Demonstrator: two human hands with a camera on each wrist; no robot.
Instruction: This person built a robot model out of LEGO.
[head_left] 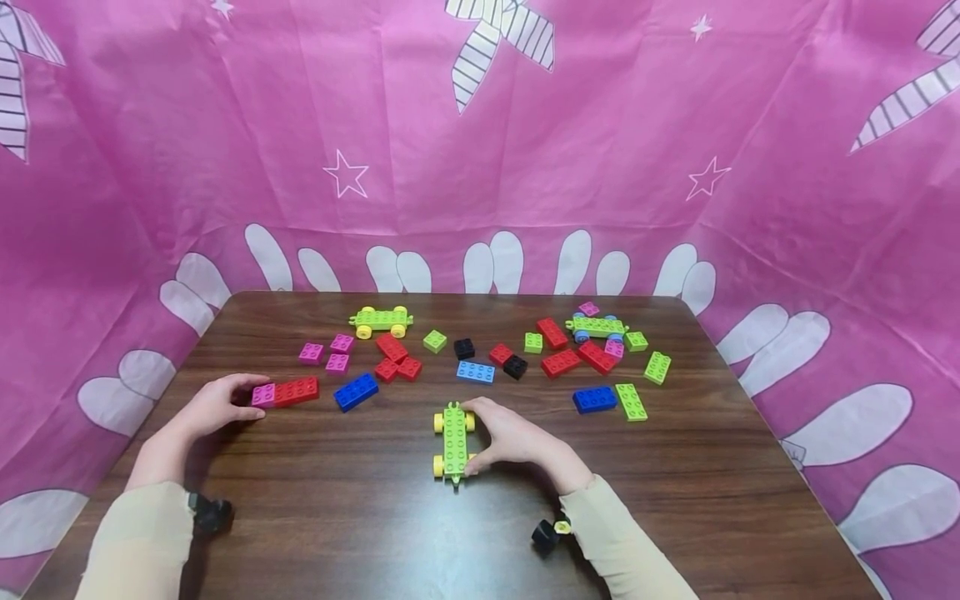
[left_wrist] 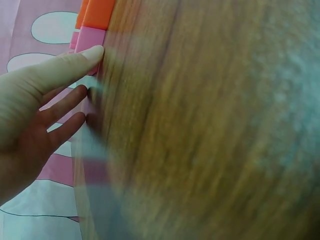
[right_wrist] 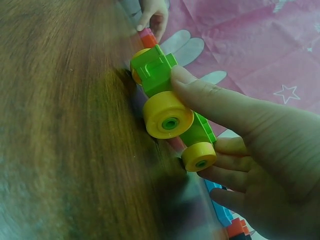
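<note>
My left hand (head_left: 217, 404) pinches a small pink brick (head_left: 263, 396) at the left of the table, thumb on its near side. The pink brick sits end to end against a red brick (head_left: 297, 391); whether they are joined I cannot tell. Near the middle, my right hand (head_left: 513, 435) grips a green wheeled base (head_left: 454, 442) with yellow wheels, thumb at its near end and fingers at its far end. In the right wrist view, the thumb presses the green base (right_wrist: 159, 75) above the yellow wheel (right_wrist: 168, 115). A dark blue brick (head_left: 356, 392) lies between the hands.
Farther back lie loose red, pink, green, black and blue bricks. Another yellow-wheeled base (head_left: 382, 319) stands at the back left, and a blue-wheeled base (head_left: 597, 326) at the back right. Pink cloth (head_left: 600, 150) hangs behind the brown table (head_left: 337, 517).
</note>
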